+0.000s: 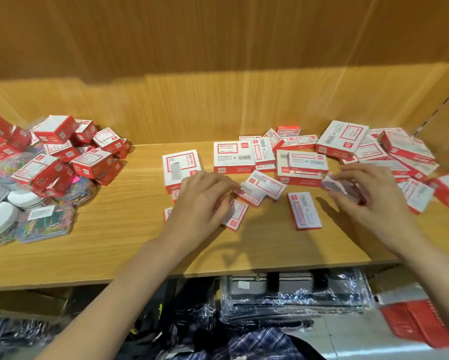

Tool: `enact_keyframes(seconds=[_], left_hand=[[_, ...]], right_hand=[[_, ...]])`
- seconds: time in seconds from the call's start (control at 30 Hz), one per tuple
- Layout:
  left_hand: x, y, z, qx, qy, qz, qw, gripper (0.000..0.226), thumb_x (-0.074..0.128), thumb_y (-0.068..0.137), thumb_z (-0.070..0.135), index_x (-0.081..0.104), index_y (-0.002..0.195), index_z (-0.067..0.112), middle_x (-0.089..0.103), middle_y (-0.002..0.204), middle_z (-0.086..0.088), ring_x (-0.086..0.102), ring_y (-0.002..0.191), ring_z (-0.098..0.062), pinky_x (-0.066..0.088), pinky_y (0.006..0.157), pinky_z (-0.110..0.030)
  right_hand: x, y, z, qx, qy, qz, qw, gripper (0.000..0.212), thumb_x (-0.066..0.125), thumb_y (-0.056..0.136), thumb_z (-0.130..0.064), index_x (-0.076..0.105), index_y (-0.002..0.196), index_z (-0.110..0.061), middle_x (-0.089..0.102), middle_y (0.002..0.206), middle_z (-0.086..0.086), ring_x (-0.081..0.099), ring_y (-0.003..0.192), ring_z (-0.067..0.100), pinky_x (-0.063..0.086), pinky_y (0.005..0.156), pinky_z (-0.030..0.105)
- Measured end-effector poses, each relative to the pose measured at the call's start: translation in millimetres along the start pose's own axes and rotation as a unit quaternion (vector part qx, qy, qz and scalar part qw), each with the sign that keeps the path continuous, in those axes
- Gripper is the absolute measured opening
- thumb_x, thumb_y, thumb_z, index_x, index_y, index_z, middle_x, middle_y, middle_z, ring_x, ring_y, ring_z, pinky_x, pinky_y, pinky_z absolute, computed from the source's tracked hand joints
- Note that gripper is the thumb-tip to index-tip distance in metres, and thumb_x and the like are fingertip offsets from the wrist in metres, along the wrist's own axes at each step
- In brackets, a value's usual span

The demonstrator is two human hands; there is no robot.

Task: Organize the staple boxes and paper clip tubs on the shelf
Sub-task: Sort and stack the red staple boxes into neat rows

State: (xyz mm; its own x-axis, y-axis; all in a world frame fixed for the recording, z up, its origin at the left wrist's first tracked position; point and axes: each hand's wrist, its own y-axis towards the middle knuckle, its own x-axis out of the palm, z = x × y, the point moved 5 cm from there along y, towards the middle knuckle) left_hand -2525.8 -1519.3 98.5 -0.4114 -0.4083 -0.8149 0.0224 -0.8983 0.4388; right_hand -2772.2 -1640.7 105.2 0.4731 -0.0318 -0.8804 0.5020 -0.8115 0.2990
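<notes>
Red-and-white staple boxes [306,162] lie scattered over the middle and right of the wooden shelf [114,229]. My left hand [205,201] rests palm down on small flat boxes, fingers curled around one staple box [235,215]. My right hand [368,188] grips a small staple box [333,184], blurred, just above the shelf. One flat box [304,210] lies alone between my hands. At the far left sit clear paper clip tubs [46,224] with coloured clips and white-lidded round tubs [0,219], with a heap of red cube boxes [54,154] on top.
The shelf has a wooden back wall [218,110] and a right side panel [446,131]. Bare wood runs along the front edge and between the two piles. Below the shelf lie plastic-wrapped dark goods [283,297] and a red pack [415,323].
</notes>
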Motion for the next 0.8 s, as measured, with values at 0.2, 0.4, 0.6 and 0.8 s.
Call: enact_keyframes(seconds=[0.2, 0.4, 0.6, 0.8], left_hand=[[30.9, 27.6, 33.3, 0.012, -0.021, -0.033, 0.999, 0.037, 0.035, 0.088, 0.033, 0.063, 0.108, 0.019, 0.061, 0.11, 0.003, 0.046, 0.105, -0.017, 0.027, 0.086, -0.028], [57.9, 60.2, 60.9, 0.011, -0.047, -0.05, 0.998, 0.037, 0.035, 0.087, 0.033, 0.06, 0.112, 0.021, 0.057, 0.114, 0.005, 0.042, 0.107, -0.011, 0.032, 0.09, -0.031], [82.2, 88.6, 93.7, 0.038, -0.056, -0.04, 0.997, 0.038, 0.035, 0.088, 0.032, 0.061, 0.112, 0.018, 0.056, 0.114, 0.004, 0.043, 0.105, -0.013, 0.031, 0.088, -0.032], [110.9, 124.2, 129.1, 0.056, -0.066, -0.108, 0.99, 0.045, 0.05, 0.087, 0.038, 0.049, 0.128, 0.02, 0.048, 0.129, 0.003, 0.04, 0.115, -0.017, 0.031, 0.091, -0.026]], right_hand=[[-16.7, -18.9, 65.7, 0.104, -0.101, -0.039, 0.989, 0.067, 0.07, 0.07, -0.051, 0.055, 0.121, -0.01, 0.043, 0.129, 0.019, 0.038, 0.117, 0.041, 0.032, 0.096, 0.051], [-13.1, -20.6, 58.2, 0.012, -0.032, 0.007, 0.999, 0.051, 0.078, 0.069, -0.014, 0.058, 0.115, -0.002, 0.045, 0.12, 0.023, 0.051, 0.106, 0.038, 0.038, 0.089, 0.035], [-19.2, -14.5, 68.6, -0.069, 0.061, -0.112, 0.989, 0.051, 0.066, 0.082, -0.031, 0.049, 0.13, -0.025, 0.039, 0.139, -0.01, 0.039, 0.124, 0.01, 0.029, 0.099, 0.024], [-73.5, -8.7, 128.9, 0.043, -0.002, -0.029, 0.999, 0.038, 0.06, 0.086, -0.018, 0.053, 0.123, -0.015, 0.046, 0.131, 0.007, 0.044, 0.118, 0.025, 0.039, 0.097, 0.035]])
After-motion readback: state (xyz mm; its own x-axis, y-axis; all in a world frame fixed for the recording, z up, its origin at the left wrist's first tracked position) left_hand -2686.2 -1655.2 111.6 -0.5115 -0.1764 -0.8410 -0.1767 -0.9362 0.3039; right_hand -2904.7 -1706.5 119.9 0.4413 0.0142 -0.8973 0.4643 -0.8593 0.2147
